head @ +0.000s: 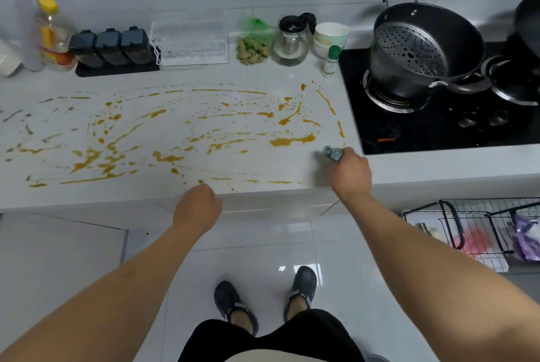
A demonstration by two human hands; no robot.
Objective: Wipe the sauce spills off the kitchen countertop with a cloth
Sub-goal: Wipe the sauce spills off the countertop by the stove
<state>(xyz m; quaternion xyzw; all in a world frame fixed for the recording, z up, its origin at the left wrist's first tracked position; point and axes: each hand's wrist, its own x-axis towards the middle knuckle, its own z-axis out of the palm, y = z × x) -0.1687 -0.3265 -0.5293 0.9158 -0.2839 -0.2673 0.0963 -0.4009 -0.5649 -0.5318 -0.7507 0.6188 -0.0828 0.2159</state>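
Observation:
Orange-brown sauce spills streak and spot the white countertop from its left end almost to the stove. My right hand is closed around a bunched grey-blue cloth, which pokes out past my knuckles at the counter's front right, just right of the thickest smear. My left hand is a closed fist with nothing in it, resting at the counter's front edge near the middle.
Along the back wall stand an oil bottle, dark spice jars, a clear rack, a bag of food, a glass pot, a bowl and a small bottle. A black stove carries a steamer pot. A wire rack stands low on the right.

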